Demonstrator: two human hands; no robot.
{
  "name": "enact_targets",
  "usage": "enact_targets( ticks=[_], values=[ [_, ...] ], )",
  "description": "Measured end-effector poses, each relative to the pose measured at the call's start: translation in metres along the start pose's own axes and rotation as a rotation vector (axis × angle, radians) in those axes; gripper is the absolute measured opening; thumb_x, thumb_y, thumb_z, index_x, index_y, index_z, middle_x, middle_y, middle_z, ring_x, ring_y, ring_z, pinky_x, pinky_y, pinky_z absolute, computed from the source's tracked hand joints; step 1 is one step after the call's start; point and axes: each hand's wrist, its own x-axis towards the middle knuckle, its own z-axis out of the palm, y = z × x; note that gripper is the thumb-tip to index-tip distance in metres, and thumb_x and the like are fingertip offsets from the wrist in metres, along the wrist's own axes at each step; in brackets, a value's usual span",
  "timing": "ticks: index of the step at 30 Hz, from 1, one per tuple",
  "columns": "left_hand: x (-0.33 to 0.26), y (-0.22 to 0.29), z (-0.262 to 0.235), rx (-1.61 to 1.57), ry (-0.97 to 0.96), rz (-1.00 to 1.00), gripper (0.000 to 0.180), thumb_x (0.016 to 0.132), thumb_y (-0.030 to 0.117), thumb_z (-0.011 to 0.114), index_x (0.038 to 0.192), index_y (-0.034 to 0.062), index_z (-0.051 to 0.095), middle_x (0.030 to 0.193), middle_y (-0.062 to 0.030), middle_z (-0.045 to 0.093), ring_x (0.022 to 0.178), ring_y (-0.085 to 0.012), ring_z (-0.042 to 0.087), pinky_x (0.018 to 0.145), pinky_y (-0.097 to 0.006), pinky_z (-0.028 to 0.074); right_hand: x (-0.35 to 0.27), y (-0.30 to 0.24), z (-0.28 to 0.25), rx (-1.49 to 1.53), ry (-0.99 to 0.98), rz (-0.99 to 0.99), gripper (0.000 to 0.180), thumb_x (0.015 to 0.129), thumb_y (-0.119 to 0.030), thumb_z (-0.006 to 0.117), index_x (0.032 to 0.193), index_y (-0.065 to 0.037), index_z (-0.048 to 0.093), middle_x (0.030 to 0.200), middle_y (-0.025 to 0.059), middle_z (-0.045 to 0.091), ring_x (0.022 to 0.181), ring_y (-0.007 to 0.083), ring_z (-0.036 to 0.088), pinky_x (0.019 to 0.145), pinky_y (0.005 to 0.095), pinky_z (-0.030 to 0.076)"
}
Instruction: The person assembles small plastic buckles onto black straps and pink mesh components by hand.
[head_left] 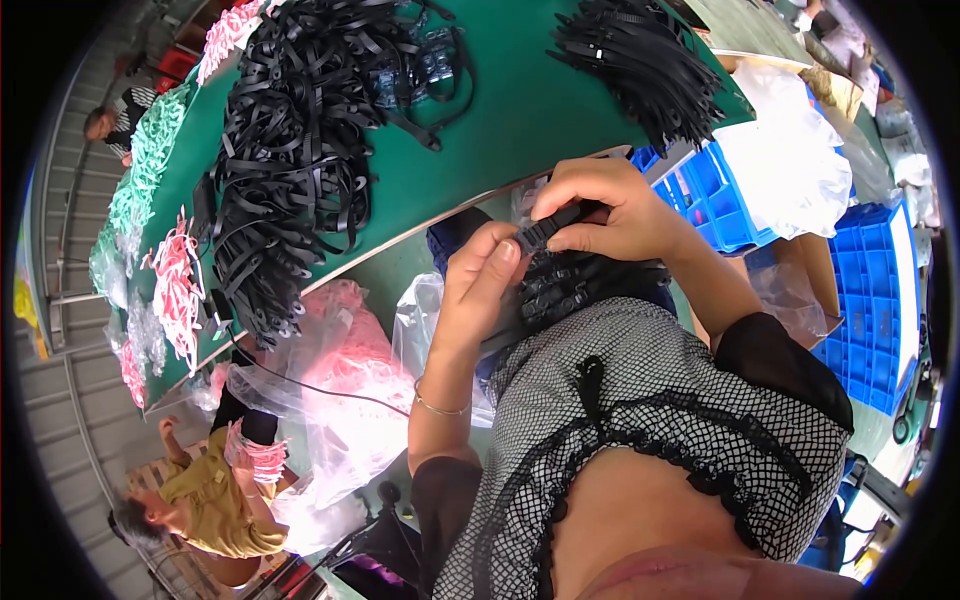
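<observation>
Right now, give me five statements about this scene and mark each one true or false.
1. The left hand and right hand both hold one black piece. True.
2. The tabletop is red. False: the tabletop is green.
3. The larger strap pile lies left of the smaller pile. True.
4. Blue crates stand on the person's left. False: the crates are on the right.
5. The co-worker at lower left has a pink bundle. True.

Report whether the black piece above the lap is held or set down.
Held: the left hand and right hand both grip the black piece, thumbs against it.
</observation>
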Motion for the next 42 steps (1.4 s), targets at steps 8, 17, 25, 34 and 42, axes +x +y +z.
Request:
enact_targets(
  ticks=[8, 17, 25, 34, 42],
  values=[
    [-0.001, 0.005, -0.005, 0.034, -0.047, -0.02, 0.021, 0.09, 0.02, 0.049, 0.09, 0.0001, 0.054, 0.07, 0.0025, 0.048, 0.063, -0.0044, 0.039, 0.055, -0.018, 0.031, 0.001, 0.004, 0.0, 0.062, -0.041, 0.059, 0.023, 0.067, -0.005, 0.072, 0.087, -0.002, 0.062, 0.077, 0.0039, 0.059, 0.069, 0.0118, 0.056, 0.058, 0.0229, 0.043],
    [-0.009, 0.018, -0.015, 0.437, -0.077, -0.158, 0.02, 0.086, 0.008, 0.05, 0.104, -0.0004, 0.052, 0.08, -0.0049, 0.059, 0.067, -0.0074, 0.052, 0.059, -0.02, 0.043, -0.014, 0.011, -0.01, -0.046, -0.039, 0.129, 0.024, 0.065, -0.011, 0.073, 0.085, -0.004, 0.062, 0.079, 0.0066, 0.06, 0.07, 0.0171, 0.057, 0.06, 0.0273, 0.045],
    [-0.072, -0.034, -0.055, 0.512, -0.236, -0.522, 0.025, 0.082, 0.007, 0.054, 0.107, 0.0019, 0.051, 0.07, -0.0057, 0.06, 0.058, -0.0133, 0.056, 0.055, -0.025, 0.046, -0.089, 0.035, -0.022, -0.085, -0.357, 0.481, 0.022, 0.074, -0.023, 0.065, 0.086, -0.005, 0.062, 0.074, 0.0103, 0.061, 0.07, 0.0219, 0.06, 0.061, 0.0328, 0.046],
    [-0.121, -0.097, -0.07, 0.496, -0.035, -0.577, 0.024, 0.082, 0.006, 0.057, 0.103, -0.0026, 0.048, 0.077, -0.0118, 0.061, 0.069, -0.0171, 0.061, 0.062, -0.027, 0.049, -0.135, 0.064, 0.018, -0.47, -0.66, 0.631, 0.037, 0.079, -0.034, 0.058, 0.105, -0.009, 0.054, 0.102, 0.0114, 0.054, 0.097, 0.0318, 0.052, 0.08, 0.0427, 0.043],
    [-0.136, -0.099, -0.068, 1.014, -0.094, -0.315, 0.026, 0.075, 0.014, 0.063, 0.096, 0.0009, 0.056, 0.086, -0.0154, 0.062, 0.078, -0.0253, 0.061, 0.069, -0.033, 0.048, -0.075, 0.041, -0.051, -0.356, -0.188, 0.315, 0.023, 0.076, -0.024, 0.06, 0.089, -0.006, 0.059, 0.084, 0.0108, 0.057, 0.082, 0.0267, 0.057, 0.07, 0.0376, 0.045]
  ],
)
